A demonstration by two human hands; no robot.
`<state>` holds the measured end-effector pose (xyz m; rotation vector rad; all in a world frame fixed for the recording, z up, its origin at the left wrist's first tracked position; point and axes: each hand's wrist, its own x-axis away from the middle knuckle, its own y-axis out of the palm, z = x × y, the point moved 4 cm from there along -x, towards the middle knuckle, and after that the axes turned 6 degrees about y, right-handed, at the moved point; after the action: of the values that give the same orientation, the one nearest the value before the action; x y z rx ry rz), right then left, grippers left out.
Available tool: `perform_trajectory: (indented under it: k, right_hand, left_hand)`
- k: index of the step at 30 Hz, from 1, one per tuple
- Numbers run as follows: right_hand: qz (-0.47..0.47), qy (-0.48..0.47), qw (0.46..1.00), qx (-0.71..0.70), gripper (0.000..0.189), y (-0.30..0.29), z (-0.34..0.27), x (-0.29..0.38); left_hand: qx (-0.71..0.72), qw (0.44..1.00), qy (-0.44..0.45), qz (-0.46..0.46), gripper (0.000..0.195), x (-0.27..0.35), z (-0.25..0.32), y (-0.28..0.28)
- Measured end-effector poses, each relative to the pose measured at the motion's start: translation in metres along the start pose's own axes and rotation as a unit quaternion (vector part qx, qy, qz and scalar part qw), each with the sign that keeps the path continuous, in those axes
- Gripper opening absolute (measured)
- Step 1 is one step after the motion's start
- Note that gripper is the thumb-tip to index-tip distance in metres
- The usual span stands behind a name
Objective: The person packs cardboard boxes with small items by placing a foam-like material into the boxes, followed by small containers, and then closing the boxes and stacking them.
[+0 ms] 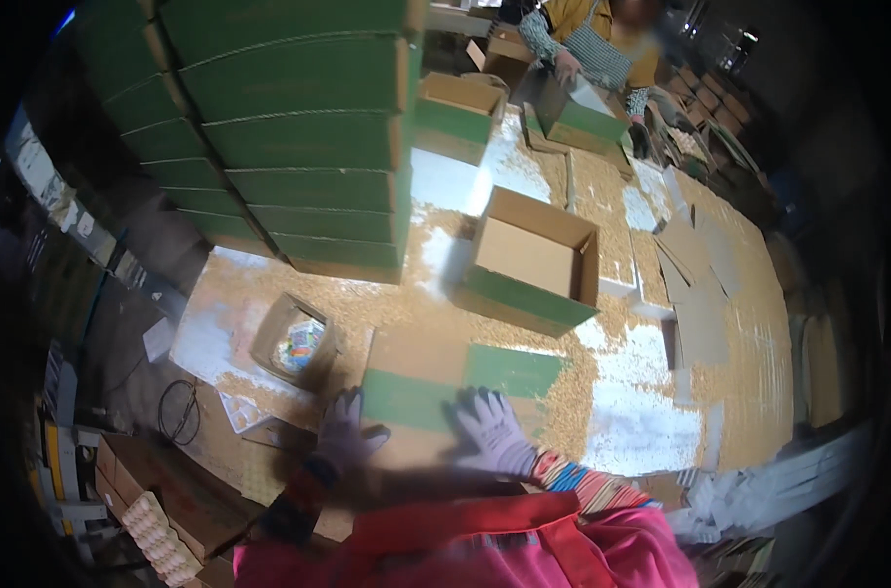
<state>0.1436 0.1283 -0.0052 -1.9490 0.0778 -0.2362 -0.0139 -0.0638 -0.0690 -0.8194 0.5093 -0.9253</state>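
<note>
My left hand (344,432), in a pale lilac glove, is at the left edge of a brown and green cardboard box (414,393), thumb held out from the fingers. My right hand (495,434), gloved alike, lies palm down with spread fingers on the box's right part. Neither hand holds anything. Below the wrists, my pink clothing and red apron hide the near edge of the box. Just beyond stands an open-topped green and brown carton (533,264), its bottom bare. A small carton (294,342) with colourful printed packets inside sits left of the box.
Tall stacked green cartons (306,147) tied with cord rise at the back left. Loose husks cover much of the white table (644,426). Flat cardboard pieces (699,323) lie right. Across the table, a person (585,44) handles another carton (581,117). Egg trays (159,536) lean lower left.
</note>
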Motion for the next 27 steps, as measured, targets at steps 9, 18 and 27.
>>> perform_trajectory:
  k: [9, 18, 27]
  right_hand:
    - [0.022, 0.132, 0.975, 0.175, 0.082, 0.077, 0.145, 0.141]
    - [0.159, -0.090, 0.982, 0.041, 0.047, -0.035, 0.182, 0.231]
    - [0.094, -0.028, 0.990, 0.101, 0.036, -0.033, 0.173, 0.203]
  left_hand:
    - [0.013, 0.998, -0.045, 0.032, 0.071, -0.028, 0.106, 0.136]
    - [-0.173, 0.896, 0.273, -0.303, 0.093, -0.048, 0.267, 0.158]
    - [-0.263, 0.887, 0.333, -0.181, 0.079, -0.053, 0.298, 0.125]
